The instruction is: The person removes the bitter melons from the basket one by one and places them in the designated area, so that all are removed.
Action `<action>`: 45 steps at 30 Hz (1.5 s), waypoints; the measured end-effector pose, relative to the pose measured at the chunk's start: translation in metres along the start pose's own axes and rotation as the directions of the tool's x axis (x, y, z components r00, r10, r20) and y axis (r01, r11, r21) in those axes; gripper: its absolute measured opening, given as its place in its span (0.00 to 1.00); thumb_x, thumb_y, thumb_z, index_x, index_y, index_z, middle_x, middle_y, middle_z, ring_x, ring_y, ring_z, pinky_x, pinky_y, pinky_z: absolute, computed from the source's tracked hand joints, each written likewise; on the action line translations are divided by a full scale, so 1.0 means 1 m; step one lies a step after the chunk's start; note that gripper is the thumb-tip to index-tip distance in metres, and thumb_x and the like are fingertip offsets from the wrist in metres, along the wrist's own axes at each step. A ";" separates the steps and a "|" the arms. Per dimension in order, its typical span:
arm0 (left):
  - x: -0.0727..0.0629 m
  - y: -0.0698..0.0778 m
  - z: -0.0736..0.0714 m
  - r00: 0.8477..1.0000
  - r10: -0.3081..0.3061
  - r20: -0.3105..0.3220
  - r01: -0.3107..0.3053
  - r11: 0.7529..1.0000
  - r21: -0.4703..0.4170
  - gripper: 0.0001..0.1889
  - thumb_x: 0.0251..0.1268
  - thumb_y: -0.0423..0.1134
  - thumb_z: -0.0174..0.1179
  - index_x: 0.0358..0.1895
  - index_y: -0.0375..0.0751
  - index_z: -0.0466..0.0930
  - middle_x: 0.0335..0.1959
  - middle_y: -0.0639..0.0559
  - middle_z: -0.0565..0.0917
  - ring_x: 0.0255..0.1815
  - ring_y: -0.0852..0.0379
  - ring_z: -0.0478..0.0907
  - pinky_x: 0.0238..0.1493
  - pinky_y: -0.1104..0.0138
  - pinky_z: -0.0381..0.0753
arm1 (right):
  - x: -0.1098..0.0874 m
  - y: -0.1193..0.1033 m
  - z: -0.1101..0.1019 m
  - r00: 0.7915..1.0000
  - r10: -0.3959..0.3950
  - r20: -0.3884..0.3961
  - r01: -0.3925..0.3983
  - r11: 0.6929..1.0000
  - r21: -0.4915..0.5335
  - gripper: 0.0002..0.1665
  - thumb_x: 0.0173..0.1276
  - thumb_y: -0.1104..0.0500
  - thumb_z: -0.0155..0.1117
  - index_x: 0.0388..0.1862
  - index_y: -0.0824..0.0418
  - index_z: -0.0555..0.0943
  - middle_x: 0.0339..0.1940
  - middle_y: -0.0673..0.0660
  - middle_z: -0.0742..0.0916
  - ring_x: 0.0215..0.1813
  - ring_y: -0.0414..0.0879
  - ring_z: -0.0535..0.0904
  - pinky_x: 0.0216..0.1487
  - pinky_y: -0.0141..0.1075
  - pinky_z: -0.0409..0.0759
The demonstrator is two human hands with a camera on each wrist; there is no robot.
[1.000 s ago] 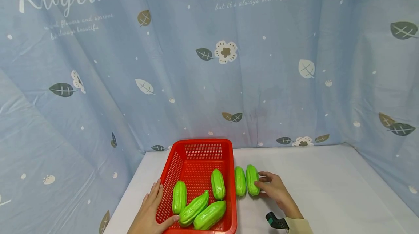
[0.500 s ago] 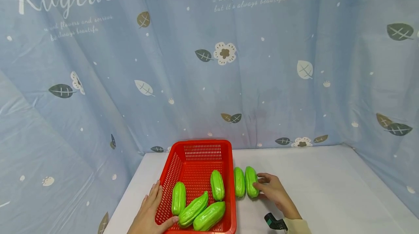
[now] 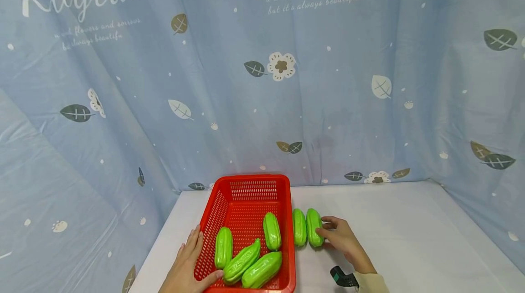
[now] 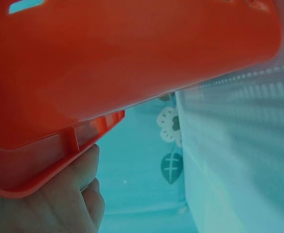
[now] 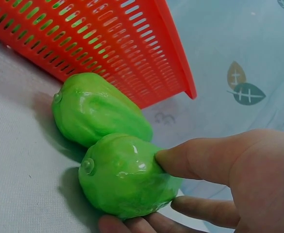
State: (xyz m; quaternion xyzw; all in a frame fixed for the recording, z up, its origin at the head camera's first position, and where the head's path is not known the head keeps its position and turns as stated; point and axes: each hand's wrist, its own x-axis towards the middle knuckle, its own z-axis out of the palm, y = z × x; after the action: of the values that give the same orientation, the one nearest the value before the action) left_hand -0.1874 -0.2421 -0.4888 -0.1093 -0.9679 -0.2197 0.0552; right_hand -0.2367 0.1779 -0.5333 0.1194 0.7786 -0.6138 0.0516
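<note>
My left hand (image 3: 187,263) rests along the left rim of a red plastic basket (image 3: 293,256), fingers straight and thumb over the near corner. Inside lie several glossy, ridged green fruits that look like papayas, one leaning at the near right (image 3: 262,269). On the table against the basket's right wall lies another green papaya (image 3: 300,227). My right hand (image 3: 342,238) pinches the outer green papaya (image 3: 314,228) beside it, thumb on top and fingers at the far side and underneath. In the right wrist view, that papaya (image 5: 125,177) touches its neighbour (image 5: 95,109) and lies on the white surface.
The white table (image 3: 410,233) extends to the right of the hand. A blue leaf-print curtain (image 3: 348,101) closes off the back and both sides. The right wrist wears a small black device (image 3: 343,277).
The view shifts slightly, moving everything a little left in the frame. Both hands keep their places on the basket and the outer papaya.
</note>
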 end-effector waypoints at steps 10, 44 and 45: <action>-0.001 0.000 -0.002 1.000 -0.002 -0.001 0.002 1.000 -0.001 0.61 0.51 0.71 0.68 0.79 0.29 0.59 0.84 0.38 0.56 0.82 0.33 0.56 0.73 0.30 0.63 | -0.001 0.000 0.001 1.000 -0.007 0.001 0.007 1.000 -0.009 0.33 0.67 0.63 0.69 0.68 0.75 0.73 0.57 0.73 0.81 0.44 0.49 0.87 0.43 0.48 0.90; -0.001 0.001 -0.002 0.999 0.047 -0.025 -0.046 0.999 0.012 0.61 0.52 0.70 0.69 0.79 0.28 0.58 0.84 0.36 0.57 0.82 0.32 0.56 0.73 0.30 0.62 | -0.018 -0.023 -0.031 0.990 -0.131 -0.045 0.130 0.991 -0.019 0.32 0.78 0.55 0.62 0.73 0.72 0.70 0.64 0.72 0.81 0.59 0.61 0.84 0.51 0.46 0.90; -0.001 0.001 -0.002 0.999 0.044 -0.021 -0.043 0.999 0.014 0.61 0.52 0.70 0.69 0.79 0.28 0.58 0.84 0.36 0.57 0.82 0.32 0.56 0.74 0.30 0.62 | -0.019 -0.025 -0.031 0.989 -0.139 -0.043 0.138 0.990 -0.019 0.32 0.78 0.54 0.62 0.73 0.72 0.71 0.64 0.72 0.81 0.59 0.61 0.84 0.51 0.46 0.90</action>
State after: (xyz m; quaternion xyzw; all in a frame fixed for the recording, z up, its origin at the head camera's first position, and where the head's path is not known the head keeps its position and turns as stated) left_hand -0.1858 -0.2425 -0.4867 -0.1275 -0.9661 -0.2131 0.0709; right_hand -0.2222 0.1997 -0.4980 0.0780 0.7908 -0.6070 -0.0074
